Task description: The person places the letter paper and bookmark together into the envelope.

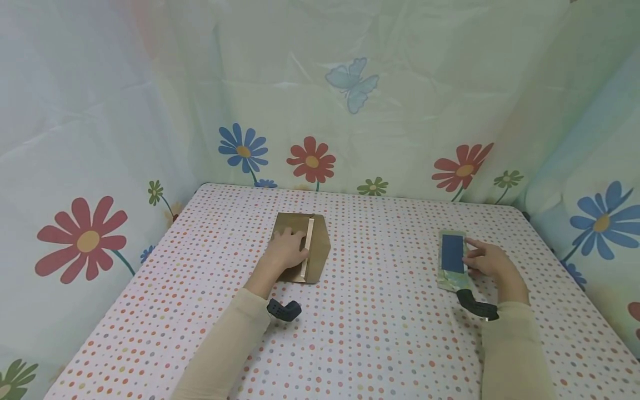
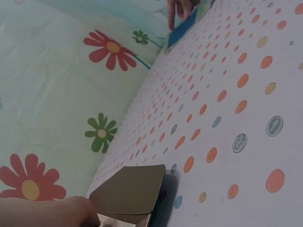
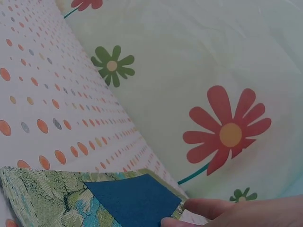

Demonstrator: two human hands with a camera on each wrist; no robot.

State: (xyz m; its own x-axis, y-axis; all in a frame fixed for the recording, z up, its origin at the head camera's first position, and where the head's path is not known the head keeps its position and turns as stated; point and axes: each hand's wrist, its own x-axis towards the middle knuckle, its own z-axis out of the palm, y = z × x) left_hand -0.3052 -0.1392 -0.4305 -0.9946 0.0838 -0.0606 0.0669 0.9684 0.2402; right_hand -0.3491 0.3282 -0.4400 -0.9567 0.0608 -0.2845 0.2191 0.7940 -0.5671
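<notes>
On the left half of the table lies a brown-gold envelope [image 1: 318,261], its pointed flap spread toward the right and a pale strip [image 1: 307,250] along the fold. My left hand [image 1: 289,249] rests on its body with the fingers spread. In the left wrist view the flap [image 2: 135,189] stands slightly off the cloth over a shadow. Farther right is a flat green floral fabric piece [image 1: 452,280] with a dark blue panel [image 1: 452,253] on it. My right hand [image 1: 490,260] touches the right edge of these with extended finger and thumb. Its other fingertips are hidden.
A white cloth with coloured dots [image 1: 370,311] covers the table. Behind and at both sides hang plastic sheets [image 1: 400,111] printed with flowers and a butterfly. Black wrist mounts [image 1: 284,310] sit on both forearms.
</notes>
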